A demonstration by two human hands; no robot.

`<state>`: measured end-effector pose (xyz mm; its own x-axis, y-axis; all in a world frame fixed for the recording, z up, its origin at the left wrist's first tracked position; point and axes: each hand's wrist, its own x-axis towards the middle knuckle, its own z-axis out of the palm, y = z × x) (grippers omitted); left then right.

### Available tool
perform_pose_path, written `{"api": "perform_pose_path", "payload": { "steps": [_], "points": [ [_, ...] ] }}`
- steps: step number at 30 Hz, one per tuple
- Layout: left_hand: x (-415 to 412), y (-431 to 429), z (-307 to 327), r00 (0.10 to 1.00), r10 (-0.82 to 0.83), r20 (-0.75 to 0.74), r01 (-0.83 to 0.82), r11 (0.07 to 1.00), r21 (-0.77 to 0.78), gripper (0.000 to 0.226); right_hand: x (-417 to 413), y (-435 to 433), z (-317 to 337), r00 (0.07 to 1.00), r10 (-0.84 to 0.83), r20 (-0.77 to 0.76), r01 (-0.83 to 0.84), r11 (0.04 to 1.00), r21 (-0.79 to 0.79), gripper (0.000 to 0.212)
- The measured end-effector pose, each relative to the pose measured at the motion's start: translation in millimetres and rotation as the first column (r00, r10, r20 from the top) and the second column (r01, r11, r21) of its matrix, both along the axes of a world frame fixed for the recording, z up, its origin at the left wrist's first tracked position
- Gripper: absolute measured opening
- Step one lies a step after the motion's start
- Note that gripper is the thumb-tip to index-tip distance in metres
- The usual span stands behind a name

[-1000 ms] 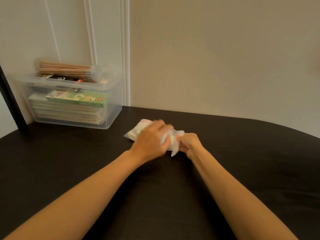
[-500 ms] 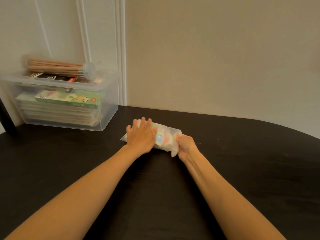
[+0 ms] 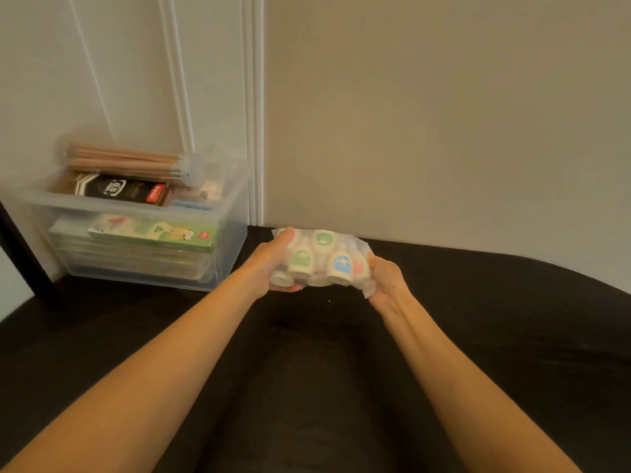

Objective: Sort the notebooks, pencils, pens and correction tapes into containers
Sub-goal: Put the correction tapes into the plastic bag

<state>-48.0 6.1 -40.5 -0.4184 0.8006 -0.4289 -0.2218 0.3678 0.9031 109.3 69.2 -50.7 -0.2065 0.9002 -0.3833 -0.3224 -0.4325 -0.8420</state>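
Observation:
A clear plastic pack of correction tapes [image 3: 321, 261], with green, blue and pink labels, is held just above the dark table [image 3: 478, 336]. My left hand [image 3: 273, 264] grips its left end and my right hand [image 3: 386, 281] grips its right end. To the left stands a clear plastic container [image 3: 225, 213]. It holds a stack of notebooks [image 3: 129, 257], a green box [image 3: 153, 233], a black pen box [image 3: 123, 189] and a tube of pencils [image 3: 133, 162] lying across the top.
The container stands against the white panelled wall [image 3: 409, 114] at the table's back left. A dark upright post [image 3: 20, 254] rises at the far left edge.
Both hands have lifted the pack off the table and tilted its labelled face toward me. My left hand moved from the top of the pack to its left end.

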Motion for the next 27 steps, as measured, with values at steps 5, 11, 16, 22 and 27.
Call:
{"api": "perform_pose_path", "payload": {
  "steps": [5,11,16,22,27],
  "points": [
    [-14.3,-2.3,54.6,0.999,0.046,0.028,-0.047,0.999,0.022,0.048,-16.1,2.5,56.1,0.995,0.084,0.052,-0.083,0.996,-0.020,0.026],
    [-57.7,-29.7,126.2,0.993,0.116,-0.026,-0.117,0.993,-0.013,0.067,-56.2,-1.6,135.9,0.945,0.262,0.197,-0.241,0.962,-0.124,0.029],
    [-121.7,-44.7,137.3,0.976,0.147,-0.158,-0.149,0.989,0.000,0.045,-113.3,-19.5,166.2,0.906,0.386,0.171,-0.346,0.911,-0.223,0.035],
    [-185.5,-50.2,149.2,0.951,0.248,-0.182,-0.245,0.969,0.039,0.041,-189.3,-28.4,176.1,0.916,0.380,0.131,-0.346,0.912,-0.221,0.039],
    [-222.1,-42.1,141.1,0.952,0.239,-0.193,-0.235,0.971,0.044,0.034,-235.5,-16.0,154.8,0.931,0.348,0.109,-0.323,0.925,-0.198,0.036]
  ]
}}
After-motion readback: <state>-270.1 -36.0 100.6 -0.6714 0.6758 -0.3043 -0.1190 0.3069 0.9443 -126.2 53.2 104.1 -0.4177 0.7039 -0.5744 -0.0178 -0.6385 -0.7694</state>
